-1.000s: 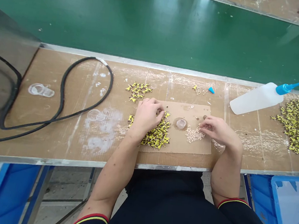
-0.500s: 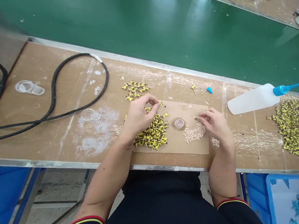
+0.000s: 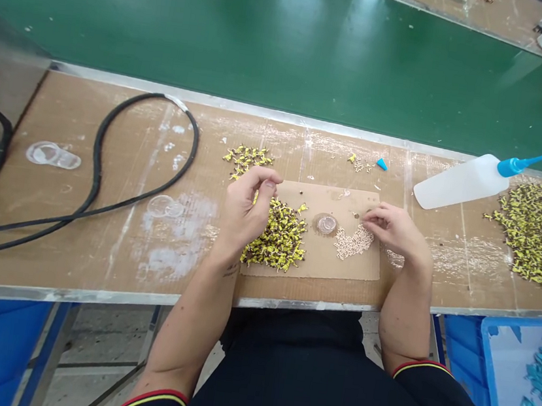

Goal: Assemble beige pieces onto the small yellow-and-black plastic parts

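My left hand (image 3: 249, 207) is over the left side of a cardboard sheet (image 3: 323, 262), its thumb and fingers curled together. Whatever sits between those fingertips is hidden. Partly beneath it lies a heap of small yellow and dark brown figures (image 3: 279, 237). On the right, my right hand (image 3: 391, 227) has its fingertips pinched just above a pile of tiny beige pieces (image 3: 354, 241); anything in the pinch is too small to name. Between the hands, a small clear round dish (image 3: 327, 224) rests on the cardboard.
A white squeeze bottle (image 3: 461, 181) with a blue nozzle lies at the right, beside a larger yellow heap (image 3: 534, 235). A small blue cap (image 3: 381, 164) and a few yellow figures (image 3: 248, 156) are farther back. A black cable (image 3: 100, 169) loops on the left. Blue bins (image 3: 488, 361) flank the table below.
My left hand has drawn back a little to the left, and the small yellow piece by its fingertips no longer shows. My right hand has shifted slightly right.
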The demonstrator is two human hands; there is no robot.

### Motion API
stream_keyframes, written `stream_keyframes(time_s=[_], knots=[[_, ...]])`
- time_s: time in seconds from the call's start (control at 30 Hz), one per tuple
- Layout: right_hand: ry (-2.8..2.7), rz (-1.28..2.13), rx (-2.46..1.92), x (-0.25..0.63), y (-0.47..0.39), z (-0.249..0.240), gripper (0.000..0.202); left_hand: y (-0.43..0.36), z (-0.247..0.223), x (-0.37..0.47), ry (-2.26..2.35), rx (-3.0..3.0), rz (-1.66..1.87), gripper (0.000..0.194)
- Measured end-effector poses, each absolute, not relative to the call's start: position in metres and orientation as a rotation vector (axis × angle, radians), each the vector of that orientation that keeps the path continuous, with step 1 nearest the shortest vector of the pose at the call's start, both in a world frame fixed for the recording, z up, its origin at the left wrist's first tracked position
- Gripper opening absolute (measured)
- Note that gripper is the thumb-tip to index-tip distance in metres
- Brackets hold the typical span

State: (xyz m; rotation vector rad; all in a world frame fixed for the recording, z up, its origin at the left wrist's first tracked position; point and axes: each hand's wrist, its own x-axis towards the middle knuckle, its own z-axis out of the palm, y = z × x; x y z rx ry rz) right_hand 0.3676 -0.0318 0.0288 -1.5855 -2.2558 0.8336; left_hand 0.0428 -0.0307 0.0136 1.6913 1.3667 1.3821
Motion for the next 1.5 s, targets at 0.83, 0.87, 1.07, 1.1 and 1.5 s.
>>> stream_keyframes(time_s=[0.83, 0.87, 1.07, 1.1, 1.5], knots=[[-1.905, 0.972, -0.826, 0.324, -0.052, 0.045, 0.012, -0.05, 0.03, 0.069, 0.834, 1.835, 1.321, 0.026], [-1.891, 0.992, -0.795, 0.32, -0.053, 0.045, 0.012, -0.052, 0.029, 0.073, 0.815, 1.85, 1.284, 0.025], [-1.745, 1.064, -0.798, 0.305, -0.06, 0.041, 0.01, -0.062, 0.028, 0.085, 0.777, 1.877, 1.142, 0.017], [-1.715, 1.086, -0.807, 0.303, -0.061, 0.039, 0.014, -0.063, 0.029, 0.086, 0.76, 1.881, 1.123, 0.013], [-1.603, 1.161, -0.843, 0.292, -0.065, 0.035, 0.028, -0.063, 0.025, 0.095, 0.728, 1.914, 1.278, 0.009]])
